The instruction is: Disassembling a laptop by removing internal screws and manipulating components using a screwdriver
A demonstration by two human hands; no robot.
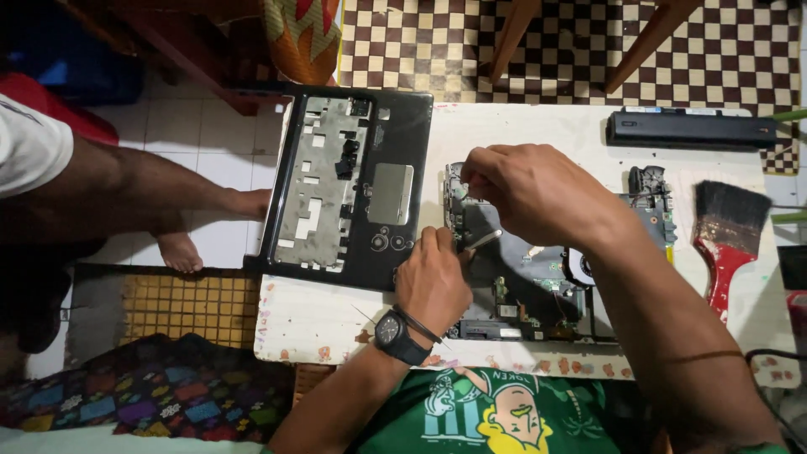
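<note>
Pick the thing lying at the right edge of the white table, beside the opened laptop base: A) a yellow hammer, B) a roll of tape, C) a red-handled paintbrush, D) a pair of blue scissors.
C: a paintbrush with a red handle and dark bristles lies on the table, right of the exposed laptop base.
</note>
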